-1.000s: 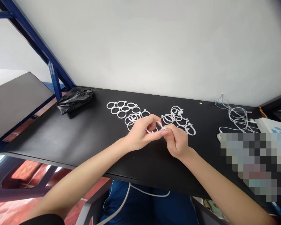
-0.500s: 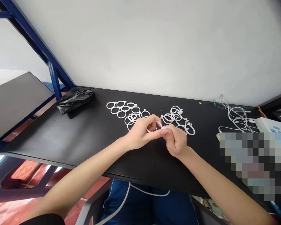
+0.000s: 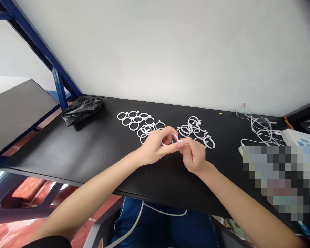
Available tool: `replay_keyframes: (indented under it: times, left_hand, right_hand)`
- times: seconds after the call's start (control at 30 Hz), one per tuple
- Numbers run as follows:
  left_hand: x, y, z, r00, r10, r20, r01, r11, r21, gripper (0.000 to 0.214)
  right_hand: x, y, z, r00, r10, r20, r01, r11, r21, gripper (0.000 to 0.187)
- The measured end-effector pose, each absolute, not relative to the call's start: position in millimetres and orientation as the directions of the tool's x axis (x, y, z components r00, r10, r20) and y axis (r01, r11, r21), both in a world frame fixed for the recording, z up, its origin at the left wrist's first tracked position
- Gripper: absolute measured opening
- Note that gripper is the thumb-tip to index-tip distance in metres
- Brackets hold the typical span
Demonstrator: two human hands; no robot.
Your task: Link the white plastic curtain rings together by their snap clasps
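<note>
Both hands meet over the middle of a black table [image 3: 67, 151]. My left hand [image 3: 155, 146] and my right hand [image 3: 193, 155] are closed in a pinch on one white plastic ring [image 3: 170, 141], held just above the table top. Behind my left hand lies a flat group of several white rings [image 3: 138, 122]. Behind my right hand lies a second, more tangled group of white rings [image 3: 197, 132].
A crumpled black plastic bag [image 3: 81, 110] lies at the table's back left. White cables [image 3: 263, 129] and a white device [image 3: 299, 137] sit at the right end. A blue metal frame [image 3: 59, 88] stands at the left, and a white wall rises behind.
</note>
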State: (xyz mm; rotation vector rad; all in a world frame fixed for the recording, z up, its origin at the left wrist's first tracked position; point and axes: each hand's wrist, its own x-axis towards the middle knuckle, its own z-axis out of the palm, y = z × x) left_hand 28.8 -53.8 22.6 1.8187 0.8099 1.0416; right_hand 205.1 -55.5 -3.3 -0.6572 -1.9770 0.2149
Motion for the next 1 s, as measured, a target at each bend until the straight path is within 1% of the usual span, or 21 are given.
replay_keyframes:
  times: [0.2, 0.27, 0.33, 0.43, 0.5, 0.57, 0.63, 0.7, 0.77, 0.83, 1.0]
  left_hand:
    - [29.2, -54.2, 22.3, 0.439, 0.833, 0.336, 0.115, -0.423, 0.899, 0.026]
    - [29.3, -55.4, 23.1, 0.442, 0.828, 0.345, 0.113, -0.433, 0.894, 0.026]
    - [29.0, -56.5, 23.8, 0.459, 0.814, 0.356, 0.118, -0.453, 0.884, 0.027]
    - [27.8, -56.2, 22.7, 0.457, 0.804, 0.381, 0.186, -0.505, 0.843, 0.030]
    - [26.6, -53.6, 19.8, 0.405, 0.804, 0.437, 0.319, -0.571, 0.756, 0.035]
    - [24.9, -49.4, 15.8, 0.378, 0.771, 0.513, 0.490, -0.636, 0.595, 0.043]
    - [22.9, -44.6, 11.8, 0.412, 0.728, 0.549, 0.617, -0.666, 0.419, 0.049]
    - [20.9, -40.2, 8.5, 0.462, 0.709, 0.533, 0.682, -0.668, 0.298, 0.052]
    - [19.2, -36.9, 6.0, 0.491, 0.712, 0.501, 0.713, -0.659, 0.237, 0.053]
    - [18.3, -34.7, 4.0, 0.511, 0.720, 0.469, 0.729, -0.652, 0.207, 0.051]
    - [17.9, -32.6, 1.0, 0.532, 0.744, 0.404, 0.747, -0.638, 0.189, 0.046]
  right_hand:
    - [204.5, -56.9, -2.5, -0.361, 0.527, 0.769, 0.358, 0.840, -0.407, 0.024]
    - [205.0, -57.9, -5.1, -0.338, 0.517, 0.787, 0.367, 0.842, -0.396, 0.024]
    - [206.2, -57.9, -9.2, -0.230, 0.510, 0.829, 0.367, 0.834, -0.411, 0.025]
    - [209.0, -54.0, -13.8, 0.014, 0.516, 0.856, 0.307, 0.813, -0.495, 0.028]
    - [210.5, -49.7, -14.0, 0.093, 0.524, 0.846, 0.267, 0.806, -0.529, 0.030]
    - [211.3, -45.9, -12.2, 0.115, 0.532, 0.839, 0.260, 0.799, -0.542, 0.031]
    - [211.4, -43.7, -10.3, 0.115, 0.537, 0.836, 0.267, 0.794, -0.547, 0.032]
    - [211.1, -43.2, -9.2, 0.110, 0.533, 0.839, 0.268, 0.797, -0.542, 0.032]
    - [210.8, -43.4, -9.3, 0.108, 0.523, 0.845, 0.273, 0.802, -0.531, 0.031]
    - [210.8, -43.6, -10.0, 0.109, 0.517, 0.849, 0.285, 0.802, -0.525, 0.032]
    - [210.9, -44.3, -10.5, 0.109, 0.540, 0.835, 0.330, 0.772, -0.543, 0.032]
